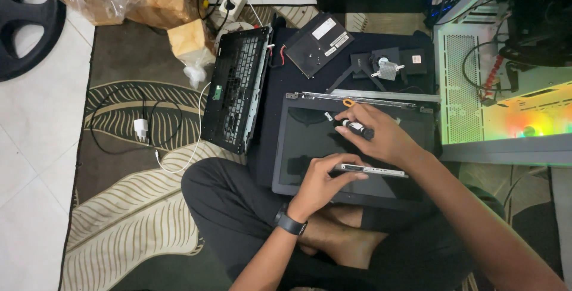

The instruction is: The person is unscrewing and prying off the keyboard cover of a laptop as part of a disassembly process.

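A laptop screen panel point(304, 148) lies face up over my crossed legs on a dark mat. My left hand point(325, 181), with a black watch on its wrist, pinches a thin silver metal bracket strip point(381, 171) that rests on the panel. My right hand point(381, 133) holds a small black-and-white screwdriver point(357, 128), its orange-capped tip point(348, 103) near the panel's upper edge by the hinge bar point(369, 97). A small metal piece point(328, 116) lies on the screen just left of the right hand.
A laptop keyboard frame point(235, 88) lies to the left. A black rectangular part with a label point(317, 43) and a heatsink with fan point(387, 67) sit beyond the panel. An open, lit computer case point(506, 88) stands at the right. A white charger and cable point(142, 129) lie on the patterned rug.
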